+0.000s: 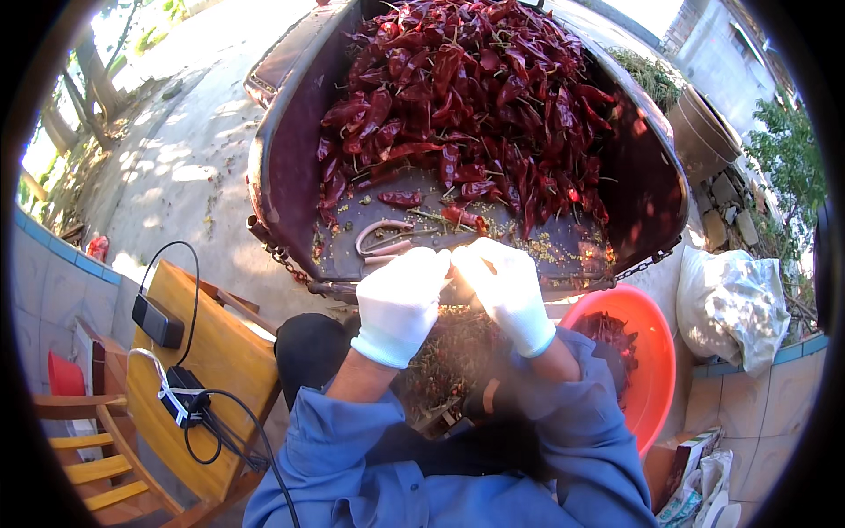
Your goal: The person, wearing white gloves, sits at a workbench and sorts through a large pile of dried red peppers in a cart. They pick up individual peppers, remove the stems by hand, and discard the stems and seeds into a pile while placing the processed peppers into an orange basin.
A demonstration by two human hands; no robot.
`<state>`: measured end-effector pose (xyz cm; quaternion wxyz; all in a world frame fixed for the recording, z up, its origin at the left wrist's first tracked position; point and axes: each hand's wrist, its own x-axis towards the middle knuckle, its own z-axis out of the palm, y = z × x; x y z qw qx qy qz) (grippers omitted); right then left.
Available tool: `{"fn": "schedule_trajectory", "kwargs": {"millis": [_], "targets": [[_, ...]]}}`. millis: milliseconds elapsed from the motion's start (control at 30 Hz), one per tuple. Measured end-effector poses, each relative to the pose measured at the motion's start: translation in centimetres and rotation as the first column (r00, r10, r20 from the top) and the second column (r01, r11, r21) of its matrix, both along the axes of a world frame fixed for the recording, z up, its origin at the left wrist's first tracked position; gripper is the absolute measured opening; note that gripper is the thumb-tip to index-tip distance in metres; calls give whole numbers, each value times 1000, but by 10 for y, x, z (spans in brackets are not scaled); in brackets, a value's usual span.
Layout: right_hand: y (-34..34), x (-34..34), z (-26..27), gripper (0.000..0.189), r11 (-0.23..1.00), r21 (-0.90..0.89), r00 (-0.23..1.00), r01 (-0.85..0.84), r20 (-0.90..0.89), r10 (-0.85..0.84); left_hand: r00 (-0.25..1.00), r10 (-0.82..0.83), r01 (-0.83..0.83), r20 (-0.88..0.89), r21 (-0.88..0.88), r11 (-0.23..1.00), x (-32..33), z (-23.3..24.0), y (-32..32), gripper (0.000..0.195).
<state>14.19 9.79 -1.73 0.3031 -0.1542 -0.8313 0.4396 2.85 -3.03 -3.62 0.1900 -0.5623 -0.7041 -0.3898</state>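
My left hand (401, 300) and my right hand (507, 294), both in white knit gloves, meet at the fingertips above the front edge of a metal cart bed (422, 188). Their fingers pinch a small reddish piece (451, 272), mostly hidden by the gloves; it looks like part of a dried chili. A large heap of dried red chili peppers (462, 86) fills the back of the bed. Just beyond my fingers lie a loose red chili (460, 216) and a curved pinkish handle-like piece (383, 228), among scattered yellow seeds.
Below my hands, stems and debris (449, 356) lie between my knees. An orange plastic basin (650, 369) with dark red chilies stands at right, near a white sack (733, 303). At left, a wooden stool (247, 369) carries black devices (158, 320) and a cable. Chains (643, 265) hang beside the bed.
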Motion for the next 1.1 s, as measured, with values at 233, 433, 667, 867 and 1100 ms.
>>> {"fn": "schedule_trajectory", "kwargs": {"millis": [233,433,667,867,1100], "targets": [[-15,-5,1,11,984,-107,987,142,-61,-149,977,-57,26,208,152,988,-1,-8,5,22],[8,-3,22,19,738,-674,995,-1,-72,-63,486,-196,108,852,164,981,5,15,-3,17],[-15,0,8,27,942,-336,997,-22,-79,-5,783,-131,64,609,130,989,-3,-3,0,19],[-9,5,9,18,982,137,992,128,-25,-126,742,-99,100,663,37,994,-2,4,-2,24],[-8,7,16,21,817,536,978,210,-111,-178,485,-139,149,864,75,986,-2,11,-5,26]]}}
